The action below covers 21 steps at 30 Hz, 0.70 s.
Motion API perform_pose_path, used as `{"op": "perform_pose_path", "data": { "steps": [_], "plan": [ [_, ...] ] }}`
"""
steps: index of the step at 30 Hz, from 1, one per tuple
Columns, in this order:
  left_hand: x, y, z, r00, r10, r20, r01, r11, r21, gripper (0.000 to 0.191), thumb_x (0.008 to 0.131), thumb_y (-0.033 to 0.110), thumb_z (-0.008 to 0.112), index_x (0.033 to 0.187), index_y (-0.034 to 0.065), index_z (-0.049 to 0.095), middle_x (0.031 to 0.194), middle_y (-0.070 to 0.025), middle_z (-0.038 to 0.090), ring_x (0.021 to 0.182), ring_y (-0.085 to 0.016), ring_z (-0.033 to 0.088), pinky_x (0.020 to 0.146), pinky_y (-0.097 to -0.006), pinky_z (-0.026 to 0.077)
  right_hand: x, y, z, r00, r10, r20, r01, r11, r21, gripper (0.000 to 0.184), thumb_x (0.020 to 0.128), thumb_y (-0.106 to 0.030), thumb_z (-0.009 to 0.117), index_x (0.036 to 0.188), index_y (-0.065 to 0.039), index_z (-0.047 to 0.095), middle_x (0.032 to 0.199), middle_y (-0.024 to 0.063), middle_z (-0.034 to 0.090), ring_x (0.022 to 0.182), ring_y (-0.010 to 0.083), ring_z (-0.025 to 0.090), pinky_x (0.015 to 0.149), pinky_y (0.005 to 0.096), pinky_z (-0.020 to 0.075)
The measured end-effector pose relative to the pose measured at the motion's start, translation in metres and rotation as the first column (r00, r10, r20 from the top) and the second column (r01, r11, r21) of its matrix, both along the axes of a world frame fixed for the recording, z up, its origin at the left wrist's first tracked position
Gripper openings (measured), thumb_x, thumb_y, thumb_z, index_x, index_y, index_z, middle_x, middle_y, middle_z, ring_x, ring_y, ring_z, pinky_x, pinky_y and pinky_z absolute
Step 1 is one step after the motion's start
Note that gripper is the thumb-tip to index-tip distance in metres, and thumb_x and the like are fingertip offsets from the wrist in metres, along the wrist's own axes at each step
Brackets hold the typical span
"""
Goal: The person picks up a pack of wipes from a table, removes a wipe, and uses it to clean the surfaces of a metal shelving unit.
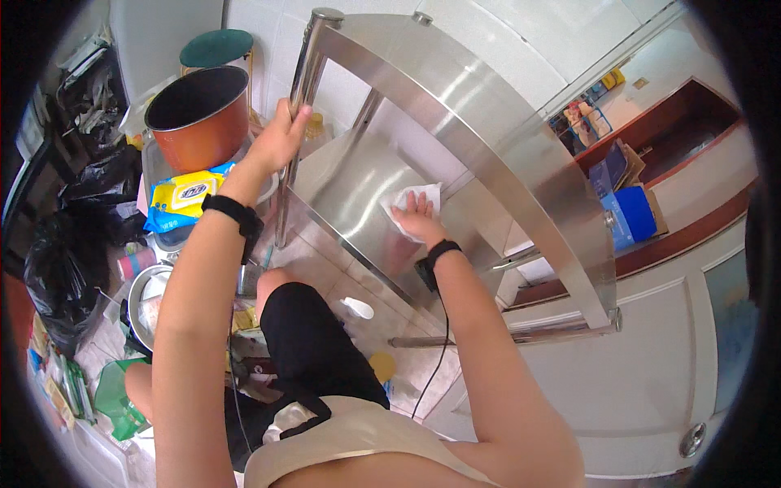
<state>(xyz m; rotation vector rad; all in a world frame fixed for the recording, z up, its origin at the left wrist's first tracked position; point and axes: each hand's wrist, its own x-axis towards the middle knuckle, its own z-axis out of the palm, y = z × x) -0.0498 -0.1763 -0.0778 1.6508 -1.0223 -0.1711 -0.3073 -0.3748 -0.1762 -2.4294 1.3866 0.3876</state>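
My left hand (284,137) is wrapped around a tubular metal leg (310,76) of a stainless steel shelf rack. Inside the rack, my right hand (420,218) lies on a white wipe (434,196), its fingers spread over the cloth. Under the wipe is the lower steel shelf (360,189), which reflects the arm. The rack's upper steel shelf (506,116) stands above and to the right. Both wrists wear black bands. Near my left forearm, a yellow and blue pack of wipes (183,198) rests against an orange pot (198,134) with a dark inside.
Black plastic bags (67,268) are heaped at the left. A round metal pan (146,305), a green plastic bag (116,396) and other clutter lie on the floor. A green-topped stool (216,47) stands behind the pot. To the right are a white door (640,366) and a blue box (631,213).
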Motion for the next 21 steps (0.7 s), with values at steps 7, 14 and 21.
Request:
{"op": "perform_pose_path", "data": {
  "steps": [7,14,21],
  "plan": [
    [0.008,-0.004,-0.013,0.993,0.066,0.097,-0.077,0.991,0.113,0.043,0.089,0.045,0.042,0.108,0.0086,0.031,0.103,-0.0261,0.055,0.098,-0.042,0.053,0.083,-0.0444,0.040,0.093,0.017,0.012,0.995,0.096,-0.027,-0.098,0.991,-0.094,0.074,0.084,-0.058,0.029,0.141,-0.019,0.004,0.147,0.0112,-0.007,0.135,0.0329,-0.003,0.105,0.0543,0.0035],
    [0.007,0.004,-0.009,0.992,0.104,0.068,-0.113,0.983,0.143,0.043,0.088,0.045,0.043,0.111,0.0111,0.029,0.103,-0.0277,0.055,0.098,-0.045,0.052,0.082,-0.0476,0.040,0.061,0.076,0.001,0.803,0.594,-0.043,-0.596,0.802,-0.047,0.066,0.088,-0.052,0.027,0.141,-0.022,0.001,0.147,0.0085,-0.008,0.135,0.0315,-0.002,0.104,0.0561,0.0043],
    [-0.004,0.007,0.002,0.992,0.111,0.051,-0.118,0.980,0.159,0.040,0.088,0.042,0.043,0.111,0.0113,0.030,0.101,-0.0251,0.056,0.095,-0.044,0.053,0.080,-0.0473,0.041,0.062,-0.009,0.016,0.997,0.028,-0.077,-0.033,0.997,-0.064,0.070,0.086,-0.057,0.026,0.141,-0.023,0.001,0.147,0.0024,-0.010,0.136,0.0271,-0.003,0.104,0.0555,0.0027]
  ]
}}
